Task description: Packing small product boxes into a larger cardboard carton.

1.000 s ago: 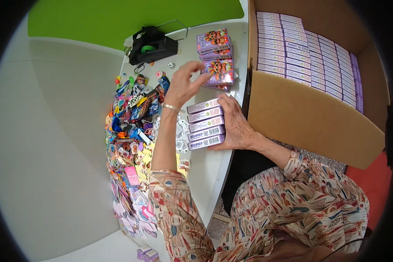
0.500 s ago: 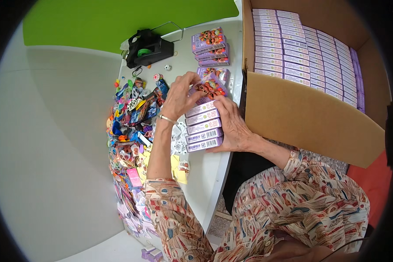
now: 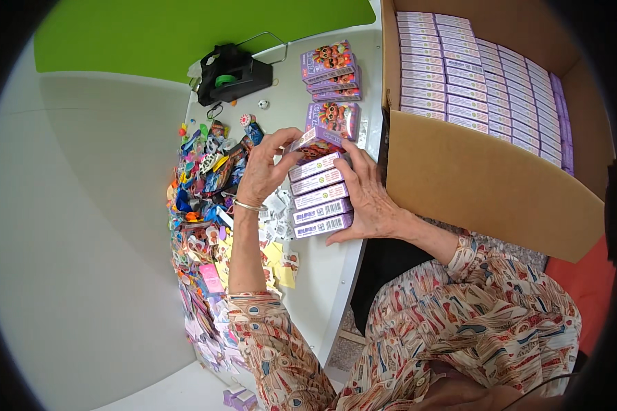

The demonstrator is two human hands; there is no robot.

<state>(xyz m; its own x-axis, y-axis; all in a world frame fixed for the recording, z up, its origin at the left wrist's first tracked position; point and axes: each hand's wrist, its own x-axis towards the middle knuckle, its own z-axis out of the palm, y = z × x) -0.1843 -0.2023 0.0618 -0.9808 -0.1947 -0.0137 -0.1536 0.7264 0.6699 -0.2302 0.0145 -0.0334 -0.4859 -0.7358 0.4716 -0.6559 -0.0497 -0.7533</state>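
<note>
A tilted small purple box (image 3: 314,146) with a colourful cartoon cover is gripped at its left end by my left hand (image 3: 260,175), thumb on its near side. Right behind me in the row, several like boxes (image 3: 320,196) stand on edge side by side, their narrow printed sides up. My right hand (image 3: 371,198) is wrapped along the right end of this row, its fingertips reaching to the tilted box. Just beyond lies another purple box (image 3: 336,118), cover up. Farther off is a short stack of such boxes (image 3: 328,67).
An open cardboard carton (image 3: 473,171) packed with rows of purple boxes (image 3: 445,75) stands at the right. Along the table's left side are heaped small colourful trinkets (image 3: 212,178) and yellow paper pieces (image 3: 275,264). A black tape dispenser (image 3: 236,79) sits at the far left.
The box in my left hand has tipped up from showing its cover and come down closer to the row. My left hand moved slightly left and nearer; my right hand stayed by the row.
</note>
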